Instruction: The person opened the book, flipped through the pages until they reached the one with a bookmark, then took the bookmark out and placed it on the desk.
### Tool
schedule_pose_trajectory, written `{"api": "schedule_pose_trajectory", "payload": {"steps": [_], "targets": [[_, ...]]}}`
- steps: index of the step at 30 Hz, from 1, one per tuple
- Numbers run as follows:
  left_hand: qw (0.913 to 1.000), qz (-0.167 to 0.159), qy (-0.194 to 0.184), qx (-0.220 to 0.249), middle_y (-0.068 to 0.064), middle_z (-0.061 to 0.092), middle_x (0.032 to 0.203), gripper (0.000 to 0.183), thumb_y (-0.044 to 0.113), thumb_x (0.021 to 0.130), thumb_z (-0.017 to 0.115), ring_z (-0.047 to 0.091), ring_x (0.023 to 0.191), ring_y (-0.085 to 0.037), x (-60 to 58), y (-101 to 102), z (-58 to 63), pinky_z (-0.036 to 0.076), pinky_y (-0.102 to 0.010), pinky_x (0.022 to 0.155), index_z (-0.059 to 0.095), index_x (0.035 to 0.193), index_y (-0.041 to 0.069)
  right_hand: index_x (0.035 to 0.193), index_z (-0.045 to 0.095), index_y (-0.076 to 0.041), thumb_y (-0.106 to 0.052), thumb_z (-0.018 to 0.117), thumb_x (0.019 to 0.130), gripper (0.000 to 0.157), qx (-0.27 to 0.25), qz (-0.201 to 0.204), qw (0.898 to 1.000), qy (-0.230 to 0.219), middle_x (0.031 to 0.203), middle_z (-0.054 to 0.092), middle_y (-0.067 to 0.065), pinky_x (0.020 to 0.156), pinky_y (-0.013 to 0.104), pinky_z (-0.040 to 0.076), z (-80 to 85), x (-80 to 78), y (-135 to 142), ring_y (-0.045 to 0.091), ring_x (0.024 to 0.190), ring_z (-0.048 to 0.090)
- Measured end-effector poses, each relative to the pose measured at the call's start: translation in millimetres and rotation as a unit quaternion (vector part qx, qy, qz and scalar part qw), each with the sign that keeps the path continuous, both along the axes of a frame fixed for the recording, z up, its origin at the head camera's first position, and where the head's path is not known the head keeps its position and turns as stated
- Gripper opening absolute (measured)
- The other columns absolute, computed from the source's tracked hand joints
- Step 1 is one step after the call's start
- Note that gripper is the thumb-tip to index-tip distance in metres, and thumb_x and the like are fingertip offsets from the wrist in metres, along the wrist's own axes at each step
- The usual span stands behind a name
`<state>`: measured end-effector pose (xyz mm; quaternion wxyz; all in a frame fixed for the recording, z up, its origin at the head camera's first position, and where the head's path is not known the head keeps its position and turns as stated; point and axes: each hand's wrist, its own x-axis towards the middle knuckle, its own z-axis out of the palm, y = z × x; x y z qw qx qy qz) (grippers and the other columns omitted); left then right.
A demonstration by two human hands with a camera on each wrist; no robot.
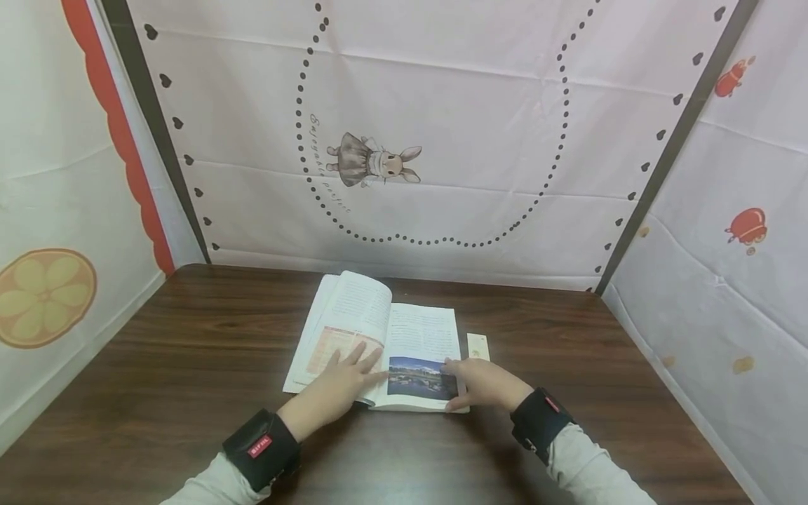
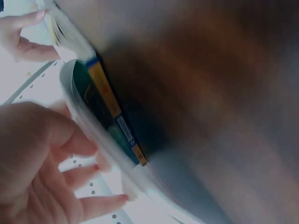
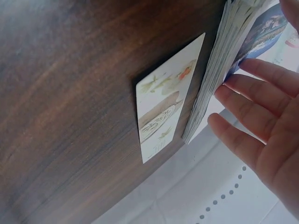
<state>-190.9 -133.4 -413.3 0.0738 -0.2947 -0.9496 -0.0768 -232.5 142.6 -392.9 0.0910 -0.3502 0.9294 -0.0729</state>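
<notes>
1. The left hand (image 1: 333, 387), low centre of the head view, rests with fingers spread on the left page of a book (image 1: 421, 328).
2. The right hand (image 1: 489, 383), right of it, touches the right page's outer edge, fingers extended, slightly apart.
3. The book lies opened at lower centre, a landscape photo (image 1: 413, 379) on its right page.
4. A pale card (image 1: 477, 345) lies just right of the book.
5. The brown tabletop (image 1: 189, 344) fills the lower frame; a rabbit-print cloth (image 1: 454, 119) hangs upper centre.
</notes>
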Motion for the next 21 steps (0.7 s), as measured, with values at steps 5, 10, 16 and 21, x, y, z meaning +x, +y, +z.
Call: {"api": "schedule_pose_trajectory", "payload": {"steps": [5,10,16,21], "targets": [[0.9925,0.079,-0.085,0.039,-0.017,0.048,0.141,0.043,0.013,0.094,0.052,0.041,0.131,-0.043,9.5,8.3,11.8,0.035,-0.066,0.099,0.048,0.136,0.003,0.124,0.059,-0.004,-0.035,0.078,0.075,0.061,0.009,0.012,1.000,0.005,0.125,0.062,0.014,0.093,0.038,0.051,0.6,-0.8,0.9,0.024,0.107,0.064],[0.9912,0.083,-0.096,0.037,-0.018,0.048,0.140,0.059,0.034,0.087,0.064,0.041,0.131,-0.044,7.6,7.2,12.2,0.036,-0.066,0.098,0.051,0.132,-0.001,0.124,0.060,-0.004,-0.042,0.079,0.071,0.068,0.019,0.017,0.999,0.021,0.127,0.061,0.014,0.092,0.039,0.051,1.2,-0.2,-0.3,0.026,0.107,0.064],[0.9906,0.084,-0.101,0.038,-0.019,0.048,0.140,0.064,0.038,0.084,0.067,0.041,0.130,-0.045,6.8,7.4,12.2,0.037,-0.065,0.098,0.052,0.131,-0.002,0.123,0.061,-0.007,-0.039,0.078,0.073,0.062,0.019,0.015,1.000,0.001,0.121,0.065,0.010,0.091,0.037,0.052,2.6,-2.6,2.3,0.021,0.102,0.065],[0.9880,0.095,-0.111,0.051,-0.018,0.049,0.140,0.061,0.042,0.088,0.060,0.039,0.132,-0.043,6.9,9.3,13.1,0.034,-0.066,0.100,0.052,0.131,-0.001,0.105,0.070,-0.009,-0.023,0.072,0.082,0.027,-0.004,0.055,0.998,0.004,0.099,0.072,0.003,0.077,0.028,0.054,9.4,-2.3,4.5,0.011,0.083,0.065]]}}
